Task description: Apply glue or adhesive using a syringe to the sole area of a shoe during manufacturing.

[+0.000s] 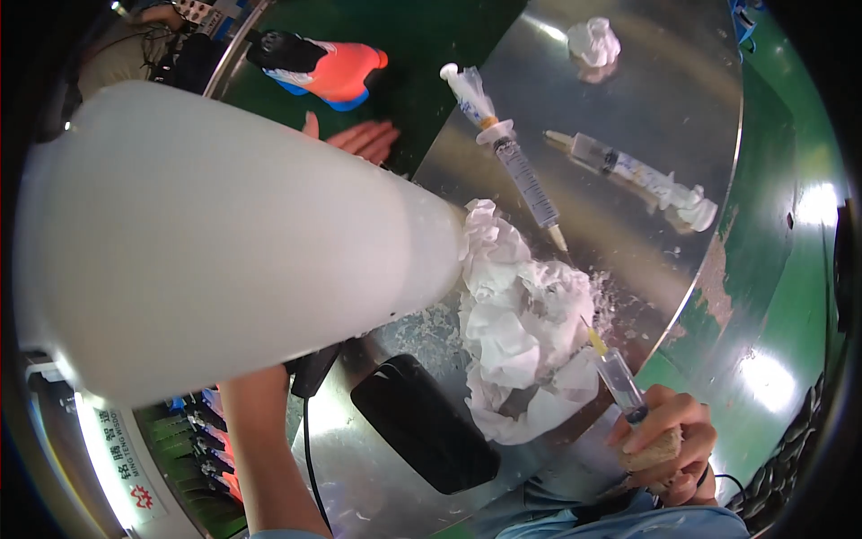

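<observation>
In the head view, the syringe [620, 379] in use is at the lower right of the frame, with a clear barrel, a dark plunger seal and a yellow hub. Its thin needle slants up and left to the edge of the crumpled white paper [507, 337] right of centre. The right hand [678, 433] is curled round the syringe's lower end and a rough tan piece [654, 452], fingers bent.

The left forearm [260, 449] rises from the lower edge and passes behind a large white form [224, 242] that fills the left of the frame. Above that form the left hand [366, 139] appears in part, fingers extended and thumb apart; its palm is hidden.

Two more syringes lie at the upper right: one [528, 182] with scale marks along its barrel, the other [620, 164] to its right; both have blue handwriting on pale wrapping. At the lower left, a white panel [144, 449] carries dark printed characters and a red emblem. The black flat object [426, 422] at lower centre shows no readable marking.
</observation>
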`<state>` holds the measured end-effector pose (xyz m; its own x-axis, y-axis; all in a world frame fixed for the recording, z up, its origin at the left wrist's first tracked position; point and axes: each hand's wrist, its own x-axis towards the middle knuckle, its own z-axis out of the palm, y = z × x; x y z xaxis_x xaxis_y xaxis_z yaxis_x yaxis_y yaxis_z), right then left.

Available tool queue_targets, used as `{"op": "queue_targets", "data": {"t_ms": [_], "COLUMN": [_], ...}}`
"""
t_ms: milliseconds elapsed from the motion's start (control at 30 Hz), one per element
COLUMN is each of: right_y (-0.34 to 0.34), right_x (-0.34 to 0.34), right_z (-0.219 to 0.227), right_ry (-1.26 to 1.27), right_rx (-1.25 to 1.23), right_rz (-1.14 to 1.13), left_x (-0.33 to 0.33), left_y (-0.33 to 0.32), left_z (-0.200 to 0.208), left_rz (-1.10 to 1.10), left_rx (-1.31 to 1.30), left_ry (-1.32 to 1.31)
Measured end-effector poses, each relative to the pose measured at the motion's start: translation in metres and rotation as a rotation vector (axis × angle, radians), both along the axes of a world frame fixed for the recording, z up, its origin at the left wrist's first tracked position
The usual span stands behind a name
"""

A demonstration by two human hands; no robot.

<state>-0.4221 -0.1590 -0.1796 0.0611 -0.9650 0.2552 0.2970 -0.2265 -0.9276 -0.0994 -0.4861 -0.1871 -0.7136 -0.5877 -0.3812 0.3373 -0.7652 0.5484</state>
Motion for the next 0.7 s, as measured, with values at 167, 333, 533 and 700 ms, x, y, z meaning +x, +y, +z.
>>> {"op": "queue_targets", "data": {"t_ms": [167, 333, 533, 700], "right_y": [-0.005, -0.003, 0.028, 0.041], "right_x": [-0.004, -0.003, -0.019, -0.02], "right_z": [-0.017, -0.007, 0.031, 0.042], "right_ry": [-0.117, -0.221, -0.093, 0.079], "right_rx": [-0.059, -0.054, -0.114, -0.191], "right_rz": [-0.029, -0.05, -0.054, -0.001], "left_x": [-0.084, -0.028, 0.017, 0.039], "left_y": [-0.005, -0.044, 0.048, 0.205], "left_z": [0.005, -0.04, 0.02, 0.087], "left_rz": [0.865, 0.965, 0.876, 0.762], "left_rx": [-0.123, -0.446, -0.415, -0.46], "left_ry": [-0.201, -0.648, -0.73, -0.693]}}
